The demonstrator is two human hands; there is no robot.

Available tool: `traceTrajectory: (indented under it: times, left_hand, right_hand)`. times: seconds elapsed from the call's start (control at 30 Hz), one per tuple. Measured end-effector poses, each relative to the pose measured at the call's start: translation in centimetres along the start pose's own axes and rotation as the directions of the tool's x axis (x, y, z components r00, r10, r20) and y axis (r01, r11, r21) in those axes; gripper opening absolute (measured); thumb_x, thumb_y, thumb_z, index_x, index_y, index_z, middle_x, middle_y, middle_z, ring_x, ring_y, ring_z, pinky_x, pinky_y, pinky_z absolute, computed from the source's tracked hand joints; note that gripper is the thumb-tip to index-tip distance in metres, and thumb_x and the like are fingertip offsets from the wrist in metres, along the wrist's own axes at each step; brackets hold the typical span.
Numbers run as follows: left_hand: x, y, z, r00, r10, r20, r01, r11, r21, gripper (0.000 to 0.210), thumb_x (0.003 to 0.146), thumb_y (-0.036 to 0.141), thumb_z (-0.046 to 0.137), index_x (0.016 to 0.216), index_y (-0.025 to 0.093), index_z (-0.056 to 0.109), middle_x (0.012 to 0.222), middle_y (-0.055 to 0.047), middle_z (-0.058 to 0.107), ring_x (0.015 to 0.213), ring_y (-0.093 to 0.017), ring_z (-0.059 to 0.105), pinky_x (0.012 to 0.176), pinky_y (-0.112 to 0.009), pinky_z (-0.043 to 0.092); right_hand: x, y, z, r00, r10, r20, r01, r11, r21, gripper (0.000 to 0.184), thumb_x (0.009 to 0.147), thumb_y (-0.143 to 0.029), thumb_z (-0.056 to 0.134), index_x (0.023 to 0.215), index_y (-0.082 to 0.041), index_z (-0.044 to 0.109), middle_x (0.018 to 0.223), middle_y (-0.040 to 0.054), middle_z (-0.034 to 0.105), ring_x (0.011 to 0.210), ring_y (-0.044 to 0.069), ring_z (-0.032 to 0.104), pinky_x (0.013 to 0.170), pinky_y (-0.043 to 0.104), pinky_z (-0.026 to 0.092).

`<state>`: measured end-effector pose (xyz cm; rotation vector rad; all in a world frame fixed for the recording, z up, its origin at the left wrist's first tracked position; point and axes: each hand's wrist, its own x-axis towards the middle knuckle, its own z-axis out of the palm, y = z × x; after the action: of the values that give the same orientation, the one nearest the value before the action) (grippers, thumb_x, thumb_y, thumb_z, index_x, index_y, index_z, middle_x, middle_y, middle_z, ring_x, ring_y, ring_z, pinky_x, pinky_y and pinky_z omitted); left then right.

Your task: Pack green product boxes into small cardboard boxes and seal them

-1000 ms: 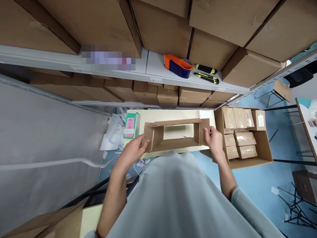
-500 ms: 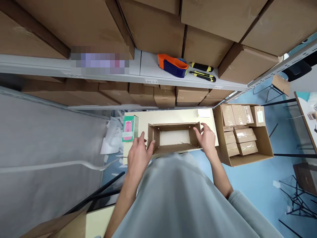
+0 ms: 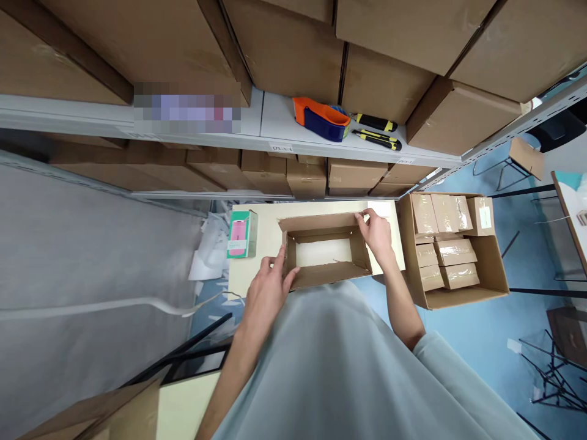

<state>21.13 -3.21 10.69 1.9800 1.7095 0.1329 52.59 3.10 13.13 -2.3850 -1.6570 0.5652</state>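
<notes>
A small open cardboard box (image 3: 328,274) sits at the near edge of the cream table (image 3: 268,223), its far flap raised. Pale surface shows through the inside; whether that is a box bottom or the tabletop I cannot tell. My left hand (image 3: 269,282) grips the near left corner, fingers along the left wall and thumb on the near wall. At the far right corner, my right hand (image 3: 376,237) pinches the edge of the raised flap between thumb and fingers. A green carton with a pink picture (image 3: 239,234) stands left of the box.
A large carton (image 3: 495,266) of small taped boxes stands on the right. Shelves (image 3: 243,137) packed with cardboard boxes run across the back, holding an orange and blue tape dispenser (image 3: 321,119) and yellow-black utility knives (image 3: 376,139). A white cable (image 3: 137,302) crosses on the left.
The far flap has risen, and my right hand has moved from the right wall to that flap's corner. My left hand has shifted slightly right and nearer, onto the box corner.
</notes>
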Motion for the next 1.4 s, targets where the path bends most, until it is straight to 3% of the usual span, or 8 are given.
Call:
traceTrajectory:
  times: [0.23, 0.43, 0.57, 0.67, 0.8, 1.1, 1.27, 1.4]
  left_hand:
    - [0.0, -0.6, 0.9, 0.974, 0.170, 0.147, -0.128, 0.957, -0.261, 0.070, 0.105, 0.061, 0.061, 0.167, 0.029, 0.053, 0.158, -0.011, 0.065, 0.143, -0.032, 0.066, 0.119, -0.042, 0.053]
    - [0.0, -1.7, 2.8, 0.961, 0.204, 0.188, -0.183, 0.976, -0.121, 0.100, 0.084, 0.061, 0.088, 0.169, 0.025, 0.049, 0.173, -0.019, 0.054, 0.155, -0.043, 0.056, 0.123, -0.054, 0.051]
    - [-0.4, -2.0, 3.8, 0.959, 0.227, 0.172, -0.215, 0.973, -0.081, 0.102, 0.086, 0.060, 0.087, 0.171, 0.023, 0.046, 0.176, -0.022, 0.049, 0.156, -0.044, 0.054, 0.119, -0.054, 0.054]
    - [-0.7, -2.2, 4.2, 0.966, 0.217, 0.139, -0.207, 0.975, -0.085, 0.103, 0.087, 0.060, 0.086, 0.173, 0.025, 0.042, 0.179, -0.021, 0.045, 0.160, -0.044, 0.051, 0.121, -0.055, 0.053]
    - [-0.8, -2.4, 4.7, 0.975, 0.203, 0.094, -0.194, 0.976, -0.098, 0.108, 0.083, 0.061, 0.090, 0.173, 0.024, 0.043, 0.182, -0.023, 0.038, 0.164, -0.046, 0.043, 0.122, -0.058, 0.052]
    - [-1.6, -3.6, 5.6, 0.977, 0.180, 0.115, -0.167, 0.979, -0.118, 0.135, 0.070, 0.066, 0.097, 0.179, 0.025, 0.029, 0.189, -0.027, 0.013, 0.171, -0.054, 0.024, 0.130, -0.072, 0.039]
    - [-1.7, -4.0, 5.2, 0.956, 0.182, 0.230, -0.139, 0.972, -0.192, 0.141, 0.067, 0.068, 0.097, 0.181, 0.027, 0.025, 0.191, -0.024, 0.002, 0.175, -0.053, 0.010, 0.134, -0.069, 0.034]
    - [-1.2, -3.6, 3.9, 0.972, 0.122, 0.201, -0.063, 0.958, -0.279, 0.141, 0.076, 0.071, 0.090, 0.184, 0.028, 0.009, 0.191, -0.021, 0.010, 0.175, -0.045, 0.019, 0.136, -0.058, 0.037]
  right_hand:
    - [-0.3, 1.5, 0.4, 0.986, -0.056, 0.154, 0.003, 0.946, 0.323, 0.044, 0.112, -0.056, 0.060, 0.140, -0.022, 0.066, 0.083, -0.0002, 0.077, 0.078, 0.023, 0.078, 0.078, 0.029, 0.052]
    - [-0.8, 3.1, 1.3, 0.955, -0.186, 0.230, 0.062, 0.886, 0.459, 0.067, 0.098, -0.056, 0.078, 0.154, -0.022, 0.062, 0.100, 0.0007, 0.078, 0.080, 0.018, 0.074, 0.083, 0.030, 0.057]
    - [-2.1, 4.7, 1.4, 0.971, -0.176, 0.161, 0.069, 0.852, 0.519, 0.081, 0.087, -0.058, 0.087, 0.154, -0.022, 0.061, 0.112, 0.0049, 0.076, 0.086, 0.018, 0.070, 0.083, 0.032, 0.060]
    - [-3.8, 7.1, 1.1, 0.994, -0.064, 0.087, 0.000, 0.806, 0.592, 0.070, 0.088, -0.067, 0.080, 0.140, -0.021, 0.066, 0.108, 0.0061, 0.074, 0.086, 0.019, 0.069, 0.075, 0.032, 0.060]
    - [-6.1, 9.5, 1.4, 0.970, -0.092, 0.226, -0.092, 0.718, 0.690, 0.058, 0.095, -0.070, 0.068, 0.127, -0.021, 0.069, 0.094, 0.0023, 0.069, 0.070, 0.017, 0.065, 0.064, 0.032, 0.058]
    - [-6.7, 6.7, 5.6, 0.976, -0.157, 0.151, 0.093, 0.928, 0.361, 0.038, 0.096, -0.041, 0.075, 0.129, -0.024, 0.075, 0.088, -0.0013, 0.064, 0.079, 0.020, 0.065, 0.083, 0.033, 0.056]
    - [-6.8, 6.6, 6.1, 0.977, -0.168, 0.130, 0.125, 0.950, 0.286, 0.038, 0.099, -0.038, 0.072, 0.133, -0.023, 0.068, 0.088, -0.0022, 0.063, 0.075, 0.020, 0.061, 0.082, 0.032, 0.054]
    - [-7.1, 7.1, 5.7, 0.971, -0.189, 0.148, 0.125, 0.925, 0.359, 0.037, 0.106, -0.046, 0.062, 0.135, -0.023, 0.063, 0.086, -0.0025, 0.063, 0.078, 0.020, 0.064, 0.079, 0.031, 0.053]
